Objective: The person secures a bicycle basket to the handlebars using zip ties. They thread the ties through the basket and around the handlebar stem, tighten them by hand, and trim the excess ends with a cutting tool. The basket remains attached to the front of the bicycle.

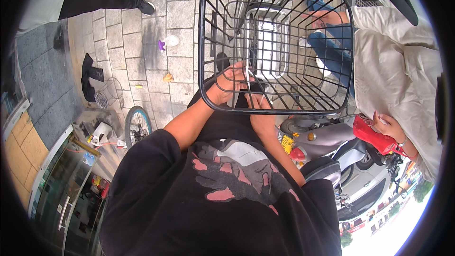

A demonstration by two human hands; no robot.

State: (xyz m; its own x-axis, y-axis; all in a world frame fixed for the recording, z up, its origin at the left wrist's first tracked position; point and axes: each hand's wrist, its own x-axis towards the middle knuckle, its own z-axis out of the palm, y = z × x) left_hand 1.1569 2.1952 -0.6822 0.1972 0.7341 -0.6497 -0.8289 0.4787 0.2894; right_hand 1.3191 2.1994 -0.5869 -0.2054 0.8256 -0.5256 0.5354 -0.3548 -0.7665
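Note:
A black wire bicycle basket fills the upper middle of the view, in front of my body. My left hand is at the near left corner of the basket, its fingers bent around a thin white strip, perhaps a cable tie. Below and to the right, my right hand is at the basket's near side, fingers bent near the lower end of the strip; the wires partly cover both hands. Whether the right fingers grip the strip is not clear. Through the mesh a pale metal part shows beneath.
A person in a beige top stands close on the right, holding a red bag. Parked scooters are at the lower right. Another person's leg is at the upper left, above paving; a bicycle wheel stands left.

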